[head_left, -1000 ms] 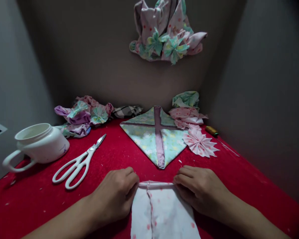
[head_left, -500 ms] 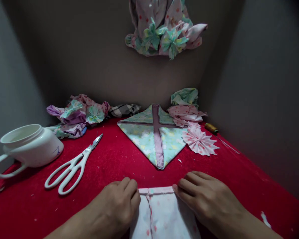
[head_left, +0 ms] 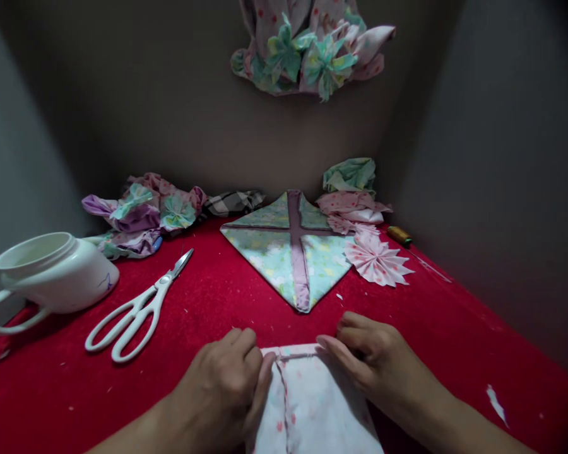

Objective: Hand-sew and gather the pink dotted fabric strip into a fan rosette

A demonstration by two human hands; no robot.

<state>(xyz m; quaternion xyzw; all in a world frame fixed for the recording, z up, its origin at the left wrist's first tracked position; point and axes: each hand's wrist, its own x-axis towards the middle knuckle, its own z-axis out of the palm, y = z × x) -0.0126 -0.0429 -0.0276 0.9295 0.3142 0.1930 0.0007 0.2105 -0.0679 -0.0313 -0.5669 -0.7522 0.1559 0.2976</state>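
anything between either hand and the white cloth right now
No, nothing visible: the left hand and the right hand both touch the white cloth near its folded top edge. The scissors and green diamond-shaped fabric lie apart from it.

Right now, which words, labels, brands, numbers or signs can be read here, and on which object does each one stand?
None: no word, label, brand or number is readable.
Blue mark on the white pot: a few strokes, not readable as letters.
Red-spotted white cloth: no lettering seen.
White-handled scissors: no lettering that I can make out.
Gold-coloured spool: too small and dark to tell.
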